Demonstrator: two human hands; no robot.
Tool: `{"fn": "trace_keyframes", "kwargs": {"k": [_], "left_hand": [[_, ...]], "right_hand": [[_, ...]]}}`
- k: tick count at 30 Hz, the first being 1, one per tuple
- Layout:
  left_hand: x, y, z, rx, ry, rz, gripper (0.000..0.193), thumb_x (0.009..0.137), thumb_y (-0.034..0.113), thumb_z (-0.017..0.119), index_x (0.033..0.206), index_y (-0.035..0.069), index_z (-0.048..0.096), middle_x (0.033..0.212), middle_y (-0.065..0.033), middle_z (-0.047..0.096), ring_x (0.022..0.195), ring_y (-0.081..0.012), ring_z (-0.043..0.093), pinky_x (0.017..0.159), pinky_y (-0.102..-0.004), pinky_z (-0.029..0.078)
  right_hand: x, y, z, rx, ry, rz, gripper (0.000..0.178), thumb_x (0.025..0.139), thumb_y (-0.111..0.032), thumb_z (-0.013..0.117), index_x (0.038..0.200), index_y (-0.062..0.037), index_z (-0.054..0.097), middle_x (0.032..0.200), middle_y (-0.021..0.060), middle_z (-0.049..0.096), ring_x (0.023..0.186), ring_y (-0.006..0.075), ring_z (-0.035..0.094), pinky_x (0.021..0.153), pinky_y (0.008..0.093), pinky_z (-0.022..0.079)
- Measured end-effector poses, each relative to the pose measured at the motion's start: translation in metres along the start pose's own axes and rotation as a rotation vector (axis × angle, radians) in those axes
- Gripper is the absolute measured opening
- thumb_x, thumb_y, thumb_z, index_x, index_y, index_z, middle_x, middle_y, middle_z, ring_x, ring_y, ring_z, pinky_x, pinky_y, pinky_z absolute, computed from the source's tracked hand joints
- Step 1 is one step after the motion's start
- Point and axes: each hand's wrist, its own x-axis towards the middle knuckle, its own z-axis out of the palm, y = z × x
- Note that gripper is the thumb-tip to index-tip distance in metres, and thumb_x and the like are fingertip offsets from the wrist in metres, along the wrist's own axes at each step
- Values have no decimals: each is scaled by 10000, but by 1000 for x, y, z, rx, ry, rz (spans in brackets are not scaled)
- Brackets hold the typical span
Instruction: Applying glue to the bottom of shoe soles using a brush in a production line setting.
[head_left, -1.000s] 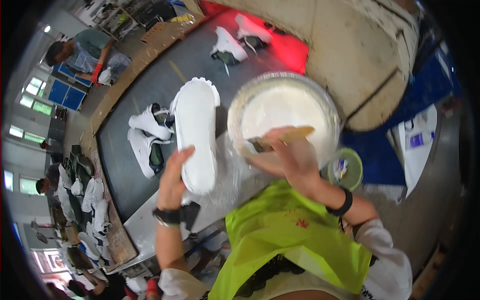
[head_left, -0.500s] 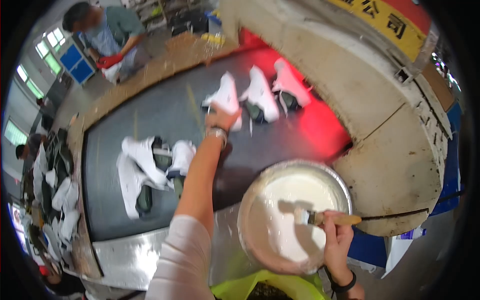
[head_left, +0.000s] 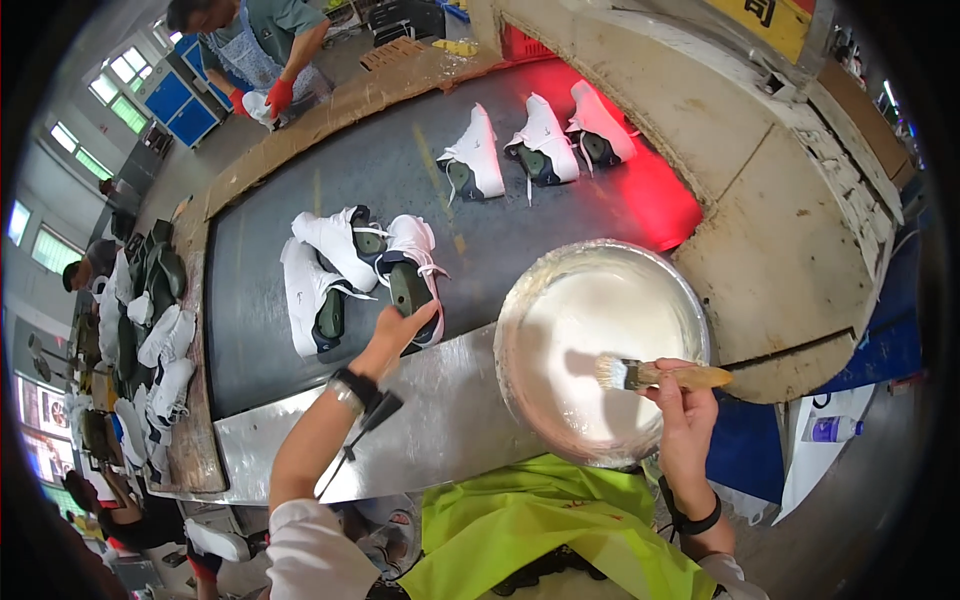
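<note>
My left hand (head_left: 396, 332) is closed at the heel end of a white shoe (head_left: 408, 240) with a dark green inside. Its thumb lies against the shoe, and the other fingers are partly hidden. Two more white shoes (head_left: 302, 290) lie close beside it on the dark belt. Pinched in my right hand (head_left: 686, 412) is a wooden-handled paintbrush (head_left: 650, 376). Its white-coated bristles hang over a metal basin (head_left: 510, 350) of milky white liquid (head_left: 590, 310). Three white shoes (head_left: 540, 140) stand in a row farther up the belt.
Red light glows at the opening of a beige machine (head_left: 770, 230) at right. A metal ledge (head_left: 290, 440) edges the belt's near side. More shoes (head_left: 160, 360) are heaped at left. Across the belt, a person in red gloves (head_left: 270, 60) handles a white piece.
My left hand has left the far row of shoes and come back to the nearer group, taking hold of one. My right hand still holds the brush over the basin. The view has shifted.
</note>
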Motion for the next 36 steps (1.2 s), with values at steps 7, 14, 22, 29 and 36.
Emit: {"fn": "trace_keyframes", "kwargs": {"k": [7, 14, 22, 29, 36], "left_hand": [[61, -9, 26, -734, -62, -459, 359, 741, 58, 782, 1027, -61, 602, 874, -119, 654, 714, -237, 660, 620, -381, 563], [-84, 53, -102, -996, -484, -271, 192, 904, 149, 641, 1049, 24, 635, 965, -40, 667, 825, -134, 653, 739, -265, 543], [-224, -57, -129, -426, -145, -432, 705, 828, 263, 736, 1326, -116, 411, 1155, -171, 602, 1059, -229, 596, 894, -333, 491], [-207, -77, -105, 294, -300, -95, 1372, 567, 458, 877, 1442, -108, -15, 1344, -393, 340, 1277, -448, 385, 1068, -453, 335], [-205, -80, -97, 127, -151, -44, 1153, 590, 255, 832, 1430, -96, 124, 1306, -334, 412, 1222, -423, 434, 1037, -440, 357]], "right_hand": [[-39, -34, 22, 8, -48, -113, 185, 966, -87, 524, 1087, 47, 564, 1057, 106, 610, 901, 145, 612, 801, 296, 539], [-68, -43, 20, -27, -117, -136, 205, 971, -99, 518, 1103, 51, 564, 1059, 129, 615, 947, 160, 605, 798, 302, 535], [-47, -22, 27, -145, -170, -151, 217, 966, -128, 550, 1088, 46, 592, 1028, 105, 636, 901, 140, 624, 747, 277, 549], [37, 48, 24, -588, -256, -263, 202, 867, -161, 640, 921, 33, 654, 719, 142, 660, 653, 235, 648, 618, 343, 499], [58, 84, 49, -961, -121, -159, 216, 844, -192, 636, 824, 23, 625, 800, 238, 641, 777, 393, 635, 694, 452, 492]]}}
